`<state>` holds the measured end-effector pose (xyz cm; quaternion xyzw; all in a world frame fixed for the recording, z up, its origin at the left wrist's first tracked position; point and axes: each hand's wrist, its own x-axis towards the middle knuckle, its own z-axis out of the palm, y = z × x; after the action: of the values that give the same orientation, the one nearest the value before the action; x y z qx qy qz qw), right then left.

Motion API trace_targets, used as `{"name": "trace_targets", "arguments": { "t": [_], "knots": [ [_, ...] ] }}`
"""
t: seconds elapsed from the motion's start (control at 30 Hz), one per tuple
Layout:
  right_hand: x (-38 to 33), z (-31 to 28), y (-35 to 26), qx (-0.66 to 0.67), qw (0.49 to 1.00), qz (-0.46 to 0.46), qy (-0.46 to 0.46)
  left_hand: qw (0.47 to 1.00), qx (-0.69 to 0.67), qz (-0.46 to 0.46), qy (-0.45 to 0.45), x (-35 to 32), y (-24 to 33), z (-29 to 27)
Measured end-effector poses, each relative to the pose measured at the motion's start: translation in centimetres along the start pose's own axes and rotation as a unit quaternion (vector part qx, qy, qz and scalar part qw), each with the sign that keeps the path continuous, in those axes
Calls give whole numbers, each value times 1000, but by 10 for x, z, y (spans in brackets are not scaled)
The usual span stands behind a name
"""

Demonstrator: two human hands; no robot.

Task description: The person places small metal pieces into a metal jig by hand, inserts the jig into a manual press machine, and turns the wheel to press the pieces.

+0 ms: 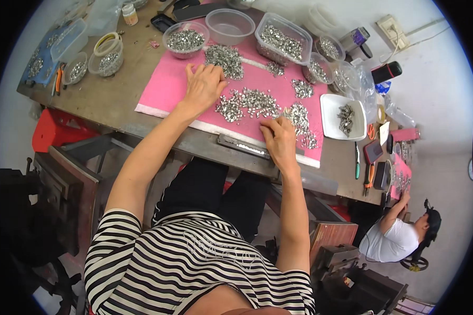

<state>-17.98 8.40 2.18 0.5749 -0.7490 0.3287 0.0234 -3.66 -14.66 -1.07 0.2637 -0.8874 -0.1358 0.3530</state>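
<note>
Several heaps of small shiny metal pieces [258,102] lie on a pink towel [160,86] with white edges. My left hand [204,86] is over the towel beside the far heap [225,61], fingers apart and bent downward, nothing visible in them. Lower right, my right hand [279,139] is by the near heap [298,118], its fingers drawn together at the tips. Whatever they hold is hidden or too small to make out. A dark narrow bar [243,145] with a shiny row along it lies at the table's front edge, left of my right hand.
Clear tubs of metal pieces [185,42] [281,42] stand behind the towel, with an empty round tub [230,27] between them. A white tray [343,116] is at right. Pliers [370,176] lie beyond it. Another person [394,236] works at far right.
</note>
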Motion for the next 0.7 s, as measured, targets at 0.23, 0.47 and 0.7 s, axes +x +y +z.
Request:
{"name": "trace_targets", "arguments": {
  "t": [0.23, 0.47, 0.7],
  "knots": [
    [-21, -22, -15, 141, 984, 103, 18, 996, 39, -37, -74, 9, -1, -8],
    [-60, -11, -30, 194, 973, 115, 51, 997, 26, -13, -69, 9, 0, -6],
    [-60, -4, -32, 108, 990, 62, 61, 1000, 13, 22, -14, 0, -5, -2]
  ]
}}
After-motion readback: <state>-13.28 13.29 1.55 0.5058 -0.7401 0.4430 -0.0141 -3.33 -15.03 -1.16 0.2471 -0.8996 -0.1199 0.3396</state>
